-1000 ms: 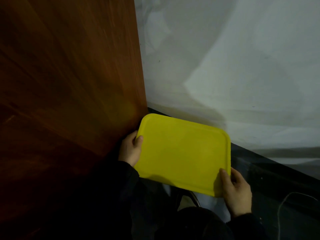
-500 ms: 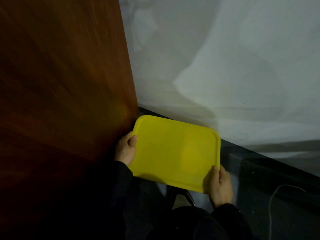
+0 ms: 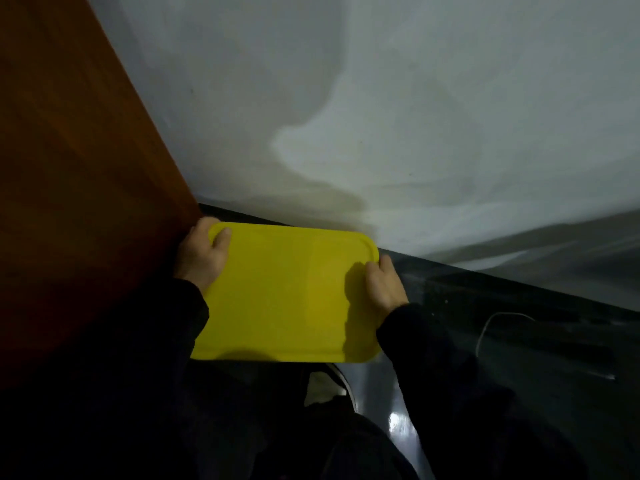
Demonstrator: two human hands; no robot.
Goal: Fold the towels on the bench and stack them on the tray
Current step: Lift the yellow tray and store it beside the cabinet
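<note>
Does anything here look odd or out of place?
Only that the flat yellow plastic tray is bare, gripped at its sides by the left hand and right hand; no towels or bench show.

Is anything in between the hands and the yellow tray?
No. The left hand and right hand already hold the flat yellow plastic tray by its two short edges. No towels or bench are in view.
</note>
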